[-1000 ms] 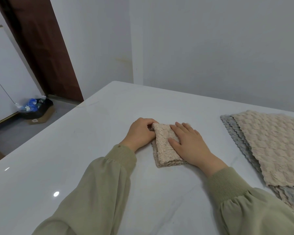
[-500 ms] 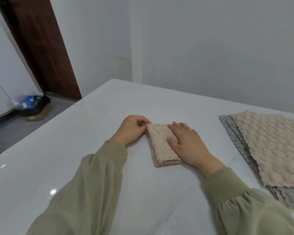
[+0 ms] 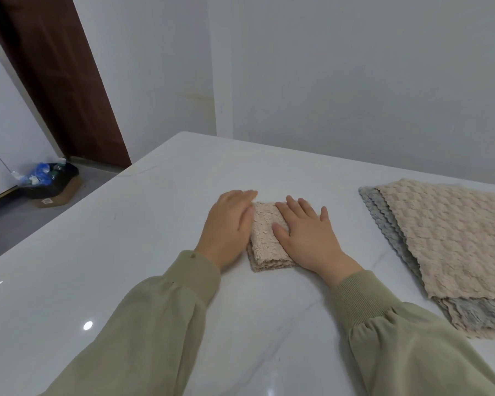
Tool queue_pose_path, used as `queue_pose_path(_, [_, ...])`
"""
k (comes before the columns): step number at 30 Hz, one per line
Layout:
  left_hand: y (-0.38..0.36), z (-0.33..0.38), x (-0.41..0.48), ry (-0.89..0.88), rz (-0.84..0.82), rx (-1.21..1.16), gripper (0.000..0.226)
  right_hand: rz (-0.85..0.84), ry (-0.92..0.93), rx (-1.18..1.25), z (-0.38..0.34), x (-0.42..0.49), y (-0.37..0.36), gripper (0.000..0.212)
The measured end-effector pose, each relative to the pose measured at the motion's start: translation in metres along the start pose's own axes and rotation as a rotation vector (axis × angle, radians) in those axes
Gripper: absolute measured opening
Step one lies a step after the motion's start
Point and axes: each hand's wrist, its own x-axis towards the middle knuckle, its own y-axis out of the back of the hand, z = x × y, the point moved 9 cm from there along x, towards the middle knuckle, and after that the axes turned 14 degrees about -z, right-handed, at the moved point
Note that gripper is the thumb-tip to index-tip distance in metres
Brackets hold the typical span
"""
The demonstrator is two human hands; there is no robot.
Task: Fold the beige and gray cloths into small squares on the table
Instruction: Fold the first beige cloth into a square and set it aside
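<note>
Two flat hands on a small folded beige cloth (image 3: 269, 241) in the middle of the white table (image 3: 143, 252).

The left hand (image 3: 229, 227) lies flat with straight fingers against the cloth's left side. It grips nothing. The right hand (image 3: 306, 238) lies flat on the cloth's right part, fingers straight and a little spread, thumb on the fabric. To the right, well apart, a big beige cloth (image 3: 446, 238) lies spread out on top of a gray cloth (image 3: 383, 224). A box of trash (image 3: 52, 184) sits on the floor.
</note>
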Motion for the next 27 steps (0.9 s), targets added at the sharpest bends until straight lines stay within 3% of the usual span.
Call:
queue_pose_path(3, [-0.043,-0.008,-0.006,0.134,-0.396,0.332,0.054,-0.009,-0.028,0.006,0.003,0.001,0.0,0.054])
queue_pose_path(5, [-0.05,-0.017,-0.009,0.196,-0.492,0.394,0.056,-0.027,-0.053,0.021,0.005,0.0,-0.001,0.053])
queue_pose_path(8, [-0.045,-0.015,-0.01,0.203,-0.452,0.319,0.054,0.015,-0.054,0.031,0.005,-0.002,0.003,0.053])
queue_pose_path(12, [-0.015,0.002,-0.01,0.153,-0.133,0.179,0.049,0.493,0.05,0.05,-0.003,-0.026,0.054,0.052])
queue_pose_path(13, [-0.014,0.008,-0.01,0.132,-0.111,0.185,0.049,0.527,0.085,0.015,-0.009,-0.029,0.057,0.052])
queue_pose_path(17, [-0.053,0.002,-0.012,0.151,-0.421,0.382,0.061,0.075,0.046,-0.071,-0.008,-0.004,0.006,0.052])
queue_pose_path(19, [-0.057,-0.009,-0.013,0.188,-0.499,0.409,0.062,-0.038,0.001,-0.034,0.004,0.002,-0.005,0.052])
queue_pose_path(23, [-0.052,-0.013,-0.014,0.203,-0.497,0.415,0.063,0.01,-0.064,-0.016,0.011,0.001,-0.001,0.056])
queue_pose_path(27, [-0.045,-0.008,-0.017,0.168,-0.396,0.345,0.062,0.178,-0.157,0.199,0.041,-0.015,0.014,0.051])
